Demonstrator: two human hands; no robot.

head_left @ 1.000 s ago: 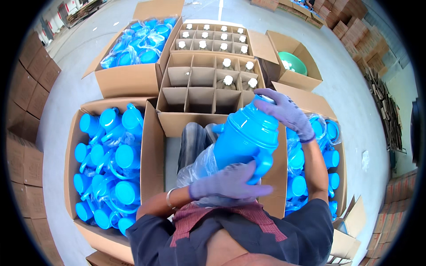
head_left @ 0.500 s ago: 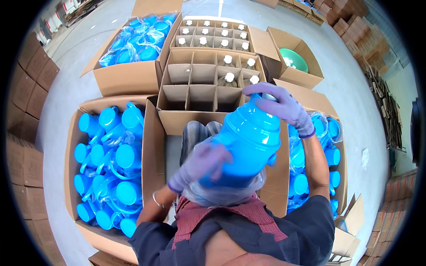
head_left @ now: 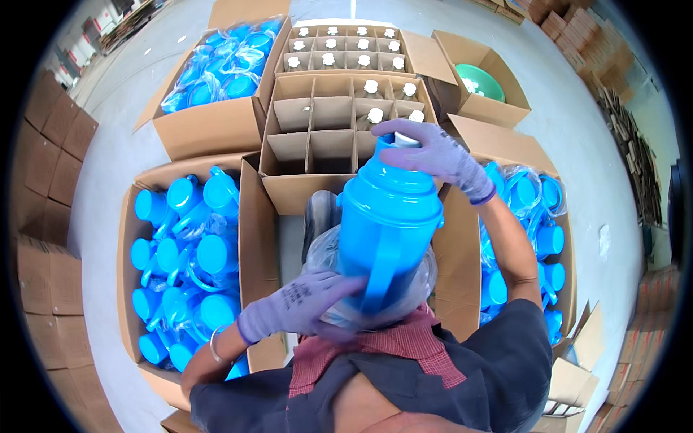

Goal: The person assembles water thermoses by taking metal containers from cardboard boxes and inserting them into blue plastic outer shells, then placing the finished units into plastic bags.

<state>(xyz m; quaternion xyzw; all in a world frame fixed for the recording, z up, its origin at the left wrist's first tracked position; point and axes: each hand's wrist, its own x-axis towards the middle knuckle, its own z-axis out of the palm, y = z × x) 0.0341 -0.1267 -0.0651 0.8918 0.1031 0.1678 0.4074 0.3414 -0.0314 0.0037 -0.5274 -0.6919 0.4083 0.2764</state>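
Note:
A blue thermos flask (head_left: pixel 382 224) stands nearly upright over my lap, its base in a clear plastic bag (head_left: pixel 426 285). My right hand (head_left: pixel 437 155), in a purple glove, is closed over the flask's neck, by a white piece (head_left: pixel 406 141) at the mouth. My left hand (head_left: pixel 303 307), gloved alike, lies against the flask's lower left side beside its long handle (head_left: pixel 382 270). Its fingers are bent round the base and slightly blurred. Just beyond the flask is a divided carton (head_left: pixel 303 189), where several white-capped glass liners (head_left: pixel 375 117) fill the right-hand cells.
Cartons of blue flask parts flank me, left (head_left: pixel 253 238) and right (head_left: pixel 567 260). Farther off stand a carton of bagged blue parts (head_left: pixel 209 130), another divided carton of white-capped liners (head_left: pixel 346 70), and a carton holding a green basin (head_left: pixel 482 81). Stacked boxes (head_left: pixel 54 274) rise at the far left.
The flask has turned, bringing its handle round to face me, and stands more upright. My left hand has moved down to its base; my right hand stays at the neck.

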